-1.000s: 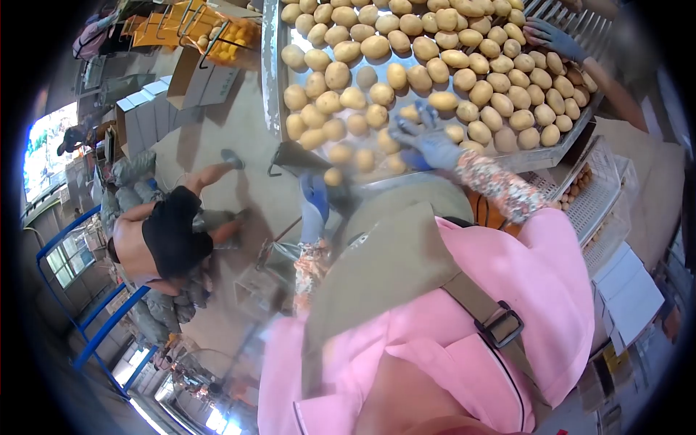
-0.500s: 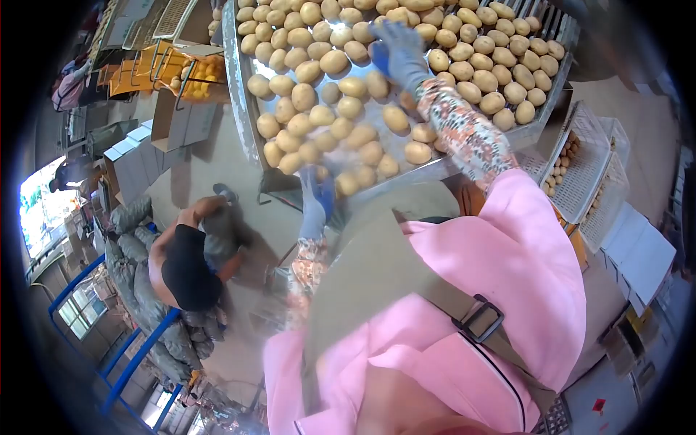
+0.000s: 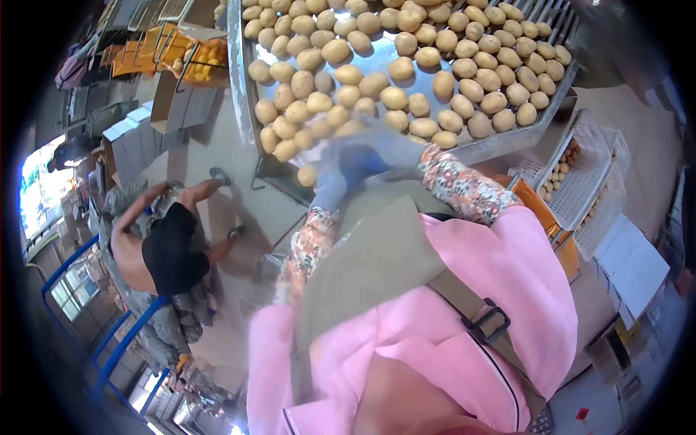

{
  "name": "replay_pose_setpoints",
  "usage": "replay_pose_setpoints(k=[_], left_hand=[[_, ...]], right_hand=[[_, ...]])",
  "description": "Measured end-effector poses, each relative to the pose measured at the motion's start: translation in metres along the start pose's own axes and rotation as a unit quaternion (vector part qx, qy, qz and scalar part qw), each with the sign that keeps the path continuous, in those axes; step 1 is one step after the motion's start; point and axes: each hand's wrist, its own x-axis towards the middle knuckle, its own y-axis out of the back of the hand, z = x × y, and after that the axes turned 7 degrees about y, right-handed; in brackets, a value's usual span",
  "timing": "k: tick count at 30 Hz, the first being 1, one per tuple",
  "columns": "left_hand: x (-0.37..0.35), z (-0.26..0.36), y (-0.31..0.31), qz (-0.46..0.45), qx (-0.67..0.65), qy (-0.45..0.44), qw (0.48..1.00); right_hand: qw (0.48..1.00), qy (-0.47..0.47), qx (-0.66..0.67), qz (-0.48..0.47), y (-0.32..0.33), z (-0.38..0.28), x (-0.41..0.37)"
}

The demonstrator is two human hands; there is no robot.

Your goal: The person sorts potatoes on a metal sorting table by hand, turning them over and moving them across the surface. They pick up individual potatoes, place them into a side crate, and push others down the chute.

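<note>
Potatoes (image 3: 336,51) cover much of a metal sorting table (image 3: 500,145) in front of me. At the table's near edge my left hand (image 3: 331,181), in a grey and blue glove, is blurred beside a single potato (image 3: 307,175). Close to it, my right hand (image 3: 391,150) wears a similar glove and reaches leftward over the same edge. Motion smears the fingers of both, so what they hold, if anything, is hidden. Several potatoes (image 3: 348,129) just beyond the hands look blurred too.
To the right stand white plastic crates (image 3: 580,181) with potatoes inside. A person (image 3: 174,246) bends over grey sacks (image 3: 163,333) at the left, near a blue rail (image 3: 130,341). Cardboard boxes (image 3: 181,101) and an orange bag (image 3: 203,65) are at the upper left.
My right hand has come back from the middle of the potatoes to the near edge, close to my left hand. Some potatoes have shifted. The person at the left has moved.
</note>
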Motion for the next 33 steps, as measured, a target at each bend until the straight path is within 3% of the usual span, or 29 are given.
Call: replay_pose_setpoints(k=[1,2,3,5,6,7,9,10,13,14,16,17,18,19,20,21,24,26,28,29,30,32,33], left_hand=[[-0.006,0.013,0.009,-0.086,0.04,0.031,0.995],[-0.013,0.005,0.006,-0.086,0.04,0.037,0.995],[-0.022,-0.009,0.0,-0.05,0.077,0.049,0.995],[-0.029,-0.055,-0.02,0.009,0.092,0.049,0.994],[-0.038,-0.047,-0.009,0.031,0.055,0.098,0.993],[-0.039,-0.073,-0.021,0.05,0.004,0.12,0.992],[-0.05,-0.118,-0.036,0.091,-0.038,0.159,0.982],[-0.059,-0.123,-0.037,0.091,-0.034,0.168,0.981],[-0.06,-0.143,-0.058,0.159,-0.223,0.19,0.943],[-0.058,-0.131,-0.05,0.163,-0.221,0.191,0.942],[-0.052,-0.078,-0.014,0.098,-0.281,0.162,0.941],[-0.045,-0.069,-0.012,0.087,-0.355,0.166,0.916],[-0.039,-0.06,-0.01,0.078,-0.429,0.171,0.883],[-0.033,-0.052,-0.009,0.071,-0.498,0.177,0.846],[-0.024,-0.054,-0.014,0.066,-0.355,0.135,0.923],[-0.014,-0.061,-0.026,0.067,-0.358,0.138,0.921],[0.005,-0.073,-0.054,0.041,-0.253,0.103,0.961],[0.004,-0.066,-0.06,0.066,-0.264,0.086,0.958],[0.0,-0.059,-0.051,0.075,-0.267,0.103,0.955],[-0.003,-0.043,-0.032,0.196,-0.078,0.047,0.976],[0.003,-0.04,-0.022,0.19,-0.057,0.037,0.979],[0.015,-0.035,-0.004,0.181,-0.016,0.018,0.983],[0.024,-0.035,0.003,0.106,0.022,-0.003,0.994]], right_hand=[[1.0,0.005,0.006,-0.003,0.014,0.001,-0.002],[0.93,-0.166,0.324,0.049,0.048,-0.002,-0.002],[0.733,-0.317,0.595,0.093,0.082,-0.002,-0.003],[0.905,-0.304,0.249,0.162,0.128,0.016,-0.012],[0.922,-0.332,0.057,0.19,0.15,0.024,-0.017],[0.912,-0.217,-0.227,0.263,0.126,0.081,-0.034],[0.889,-0.172,-0.338,0.257,0.141,0.123,-0.032],[0.92,-0.172,-0.251,0.247,0.16,0.12,-0.018],[0.886,-0.347,-0.223,0.211,0.158,0.145,0.033],[0.877,-0.43,-0.15,0.15,0.163,0.116,0.056],[0.875,-0.383,-0.252,0.155,0.114,0.12,0.081],[0.861,-0.362,-0.325,0.149,0.083,0.129,0.092],[0.894,-0.356,-0.269,0.042,0.074,0.105,0.101],[0.923,-0.289,-0.255,0.001,0.077,0.052,0.101],[0.949,-0.229,-0.207,0.07,0.035,0.053,0.092],[0.945,-0.214,-0.248,0.017,0.033,0.02,0.083],[0.968,-0.122,-0.202,0.083,0.008,0.003,0.043],[0.986,-0.036,-0.164,0.016,0.021,-0.012,0.012],[0.991,-0.027,-0.132,-0.009,0.042,-0.009,-0.023],[0.994,-0.02,-0.101,-0.034,0.05,-0.005,-0.039],[0.994,-0.022,-0.104,-0.036,0.055,0.002,-0.055],[0.993,-0.104,0.062,0.009,0.062,0.011,-0.08],[0.993,-0.104,0.058,0.006,0.062,0.009,-0.084]])
